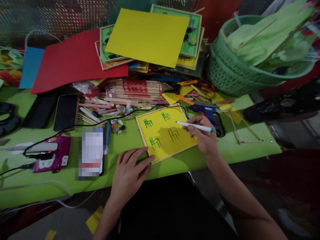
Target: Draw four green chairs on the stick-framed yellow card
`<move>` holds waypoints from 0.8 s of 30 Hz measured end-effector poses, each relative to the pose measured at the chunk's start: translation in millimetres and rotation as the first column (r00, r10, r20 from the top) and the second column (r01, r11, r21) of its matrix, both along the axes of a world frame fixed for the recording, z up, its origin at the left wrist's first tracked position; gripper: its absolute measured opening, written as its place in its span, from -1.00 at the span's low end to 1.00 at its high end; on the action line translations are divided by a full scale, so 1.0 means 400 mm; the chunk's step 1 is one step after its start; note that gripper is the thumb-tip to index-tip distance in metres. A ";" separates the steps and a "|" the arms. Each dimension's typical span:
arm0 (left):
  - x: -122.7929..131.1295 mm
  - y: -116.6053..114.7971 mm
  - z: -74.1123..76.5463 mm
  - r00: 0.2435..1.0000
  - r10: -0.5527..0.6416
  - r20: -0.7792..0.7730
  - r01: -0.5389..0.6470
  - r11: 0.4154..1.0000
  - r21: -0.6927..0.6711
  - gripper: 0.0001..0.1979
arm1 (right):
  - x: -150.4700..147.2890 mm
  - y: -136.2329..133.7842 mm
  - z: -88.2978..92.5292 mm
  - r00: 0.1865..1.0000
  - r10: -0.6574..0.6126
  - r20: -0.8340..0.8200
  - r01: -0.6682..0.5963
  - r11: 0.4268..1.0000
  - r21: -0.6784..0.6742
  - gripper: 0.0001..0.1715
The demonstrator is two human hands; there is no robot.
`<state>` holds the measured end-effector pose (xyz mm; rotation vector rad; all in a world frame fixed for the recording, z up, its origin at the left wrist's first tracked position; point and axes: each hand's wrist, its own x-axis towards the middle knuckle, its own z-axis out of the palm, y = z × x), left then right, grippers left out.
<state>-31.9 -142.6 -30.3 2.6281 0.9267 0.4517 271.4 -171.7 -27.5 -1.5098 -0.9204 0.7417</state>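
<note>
Tabletop (120, 143): green, cluttered. Basket (225, 73): green, at the far right, holding pale green sheets. Red sheet (75, 63) and yellow sheet (147, 35): lay at the back over framed pictures. Card (165, 133): yellow, wood-edged, four green chairs drawn on it, lay at the near edge in front of you. Your left hand (131, 168): flat, fingers spread, pressing the card's near corner. Your right hand (202, 133): grip closed on the pen (196, 126), tip above the card.

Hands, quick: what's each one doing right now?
Left hand: open, flat on the yellow card's corner.
Right hand: closed on the marker.
</note>
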 end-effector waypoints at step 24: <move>0.000 0.000 0.002 1.000 0.004 -0.005 -0.004 1.000 -0.005 -0.67 | 0.008 -0.015 -0.012 0.996 0.023 0.091 -0.014 0.996 -0.088 -0.87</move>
